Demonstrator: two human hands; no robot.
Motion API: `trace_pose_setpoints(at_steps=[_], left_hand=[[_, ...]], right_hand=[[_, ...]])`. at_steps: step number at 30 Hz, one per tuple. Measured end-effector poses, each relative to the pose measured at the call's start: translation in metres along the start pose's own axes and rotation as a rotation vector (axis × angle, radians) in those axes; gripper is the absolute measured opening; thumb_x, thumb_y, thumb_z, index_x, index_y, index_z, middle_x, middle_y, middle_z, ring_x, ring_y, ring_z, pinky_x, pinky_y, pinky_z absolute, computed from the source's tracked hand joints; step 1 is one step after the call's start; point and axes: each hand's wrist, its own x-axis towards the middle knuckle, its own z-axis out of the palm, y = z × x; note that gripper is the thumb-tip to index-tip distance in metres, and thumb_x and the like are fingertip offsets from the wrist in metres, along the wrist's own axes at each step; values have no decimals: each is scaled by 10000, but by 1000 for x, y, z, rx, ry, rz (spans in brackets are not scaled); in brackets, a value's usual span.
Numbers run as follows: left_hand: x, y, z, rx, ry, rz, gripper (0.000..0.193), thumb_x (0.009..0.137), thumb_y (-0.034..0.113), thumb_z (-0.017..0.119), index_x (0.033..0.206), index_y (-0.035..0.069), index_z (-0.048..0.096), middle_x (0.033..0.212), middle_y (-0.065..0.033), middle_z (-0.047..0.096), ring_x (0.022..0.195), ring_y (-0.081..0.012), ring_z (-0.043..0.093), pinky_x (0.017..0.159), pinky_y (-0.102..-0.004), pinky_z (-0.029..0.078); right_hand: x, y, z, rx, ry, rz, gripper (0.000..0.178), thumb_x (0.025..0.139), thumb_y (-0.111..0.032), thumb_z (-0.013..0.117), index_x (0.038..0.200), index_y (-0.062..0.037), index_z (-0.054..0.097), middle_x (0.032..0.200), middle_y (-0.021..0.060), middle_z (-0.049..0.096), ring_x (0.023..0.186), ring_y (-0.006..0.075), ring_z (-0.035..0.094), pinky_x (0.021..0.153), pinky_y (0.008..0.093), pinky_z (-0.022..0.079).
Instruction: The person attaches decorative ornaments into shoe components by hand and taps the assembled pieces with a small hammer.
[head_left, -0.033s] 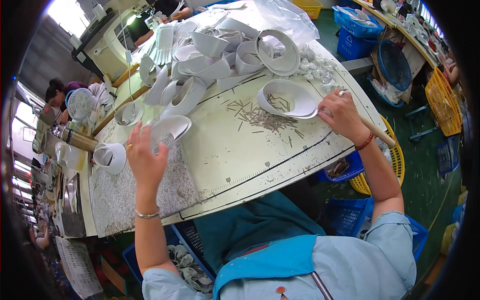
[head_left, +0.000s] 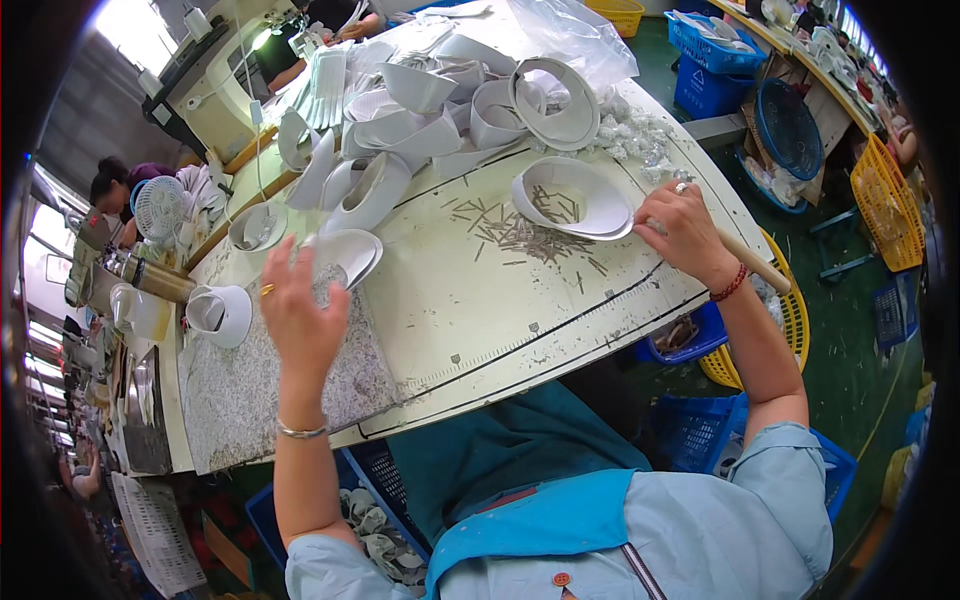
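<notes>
My left hand (head_left: 305,305) is open with fingers apart, raised over the near-left of the table beside a white curved piece (head_left: 352,250). That piece looks like a stiff rounded band and partly shows behind my fingers. My right hand (head_left: 680,225) is closed at the table's right side. A pale wooden handle (head_left: 755,260) runs out from under its wrist; the tool's other end is hidden in the hand. Close to those fingertips lies a white oval dish-like piece (head_left: 590,200). Short thin grey-brown sticks (head_left: 535,235) are inside it and scattered before it.
A heap of white curved bands (head_left: 410,130) covers the back of the table, beside clear plastic film (head_left: 580,40). A speckled grey slab (head_left: 290,390) lies at the near left. Yellow (head_left: 790,320) and blue baskets (head_left: 700,430) stand below the table edge. Other people work behind.
My left hand has moved slightly to the right, fingers still spread. My right hand and the white oval piece have barely shifted.
</notes>
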Motion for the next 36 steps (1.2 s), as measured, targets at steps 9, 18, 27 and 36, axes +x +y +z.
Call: trace_pose_setpoints(at_steps=[9,18,27,36], left_hand=[[41,156,56,-405,-149,436,390,767,88,685,1155,85,643,1334,-121,551,1117,-315,599,897,-416,494],[55,156,88,-395,-203,407,226,793,56,677,1017,80,666,961,-67,692,775,-272,668,669,-373,521],[9,69,43,-143,-92,273,253,776,56,646,1028,61,659,939,-68,674,725,-261,656,609,-349,519],[-10,80,8,-143,-192,107,420,702,45,634,1121,29,662,1344,-120,565,1096,-337,588,950,-445,437]], right_hand=[[3,-19,18,228,53,-56,79,814,-144,729,828,-85,679,867,40,672,856,237,615,814,372,419],[-13,-37,24,308,145,29,130,785,-52,711,906,-58,664,929,91,669,864,279,631,800,390,476],[10,-104,42,679,83,-180,187,803,-125,743,956,-52,663,1037,111,662,945,294,643,811,385,507],[44,-77,61,226,25,-16,217,860,-218,700,1006,-59,676,993,115,629,922,309,613,878,390,459]])
